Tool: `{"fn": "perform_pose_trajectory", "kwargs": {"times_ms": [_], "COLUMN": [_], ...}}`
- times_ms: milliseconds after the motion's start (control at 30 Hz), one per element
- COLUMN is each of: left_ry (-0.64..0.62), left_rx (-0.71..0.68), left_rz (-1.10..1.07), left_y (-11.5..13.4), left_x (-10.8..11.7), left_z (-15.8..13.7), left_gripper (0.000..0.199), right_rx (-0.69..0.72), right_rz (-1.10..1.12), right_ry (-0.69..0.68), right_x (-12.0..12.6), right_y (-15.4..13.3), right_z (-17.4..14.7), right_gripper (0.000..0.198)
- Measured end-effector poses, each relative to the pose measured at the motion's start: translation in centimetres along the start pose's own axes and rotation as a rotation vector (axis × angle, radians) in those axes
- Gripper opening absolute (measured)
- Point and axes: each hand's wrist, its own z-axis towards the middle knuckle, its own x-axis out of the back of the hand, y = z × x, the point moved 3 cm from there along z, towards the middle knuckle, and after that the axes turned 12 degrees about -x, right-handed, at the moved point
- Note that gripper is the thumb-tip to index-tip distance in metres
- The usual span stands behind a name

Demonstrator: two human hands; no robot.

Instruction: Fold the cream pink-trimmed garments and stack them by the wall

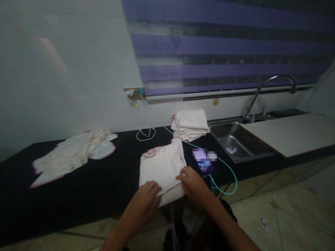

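Observation:
A white cloth with pink edging (162,167) lies partly folded at the front of the black counter, its near part hanging over the edge. My left hand (148,195) is closed on the near left part of a folded layer, its thumb hidden. At the right side, my right hand (192,183) pinches the same layer's edge between thumb and fingers. Behind it sits a stack of folded white cloths (191,123) against the wall. A loose, crumpled white cloth with a pink border (75,153) is spread at the left.
To the right of the folded cloth lies a lit phone (204,164) with a teal cable (234,174) looping over the counter edge. A steel sink (240,143), a curved faucet (272,82) and a pale board (295,132) are farther right. A wall socket (134,93) holds plugs.

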Motion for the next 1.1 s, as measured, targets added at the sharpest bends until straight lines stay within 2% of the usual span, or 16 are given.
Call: {"fn": "perform_pose_trajectory", "kwargs": {"times_ms": [100, 200, 267, 367, 467, 533, 667, 733, 800, 900, 967, 1100], "left_ry": [-0.042, -0.018, 0.002, -0.004, -0.006, 0.028, 0.084, 0.081, 0.109, 0.21, 0.23, 0.154], "left_rx": [-0.057, -0.139, -0.168, -0.146, -0.134, -0.142, -0.176, -0.217, -0.28, -0.341, -0.335, -0.213], "left_rz": [0.118, 0.205, 0.214, 0.232, 0.269, 0.292, 0.341, 0.345, 0.312, 0.225, 0.156, 0.052], "left_y": [0.2, -0.3, -0.7, -1.4, -2.0, -2.3, -1.9, -1.1, 0.2, 2.1, 3.1, 3.1], "left_x": [-1.1, -2.5, -2.5, -1.5, -1.0, -1.1, -1.7, -1.7, -1.4, -1.2, -1.7, -3.5], "left_z": [-1.7, -3.8, -4.9, -5.7, -6.0, -6.3, -6.8, -6.9, -6.6, -5.7, -5.2, -4.9], "left_gripper": [0.031, 0.062, 0.077, 0.099, 0.095, 0.086, 0.077, 0.074, 0.067, 0.058, 0.058, 0.071], "right_rx": [-0.023, -0.021, -0.018, -0.03, -0.021, 0.008, 0.048, 0.019, 0.014, 0.13, 0.185, 0.112], "right_rz": [0.03, 0.045, 0.035, 0.006, -0.031, -0.067, -0.137, -0.138, -0.119, -0.052, 0.009, 0.047], "right_ry": [0.026, 0.031, 0.016, -0.004, 0.018, 0.002, -0.047, -0.007, 0.037, 0.018, -0.032, -0.065], "right_x": [-2.4, -4.2, -4.5, -4.0, -3.8, -4.3, -5.8, -6.3, -6.6, -7.0, -7.0, -5.5], "right_y": [1.6, 2.7, 2.7, 2.1, 1.4, 1.2, 1.0, 0.7, -0.2, -2.2, -3.4, -4.1], "right_z": [-2.7, -4.7, -5.4, -5.2, -4.2, -3.5, -3.2, -3.6, -4.2, -4.8, -4.7, -3.7], "right_gripper": [0.047, 0.058, 0.071, 0.104, 0.119, 0.116, 0.092, 0.083, 0.082, 0.078, 0.067, 0.047]}}
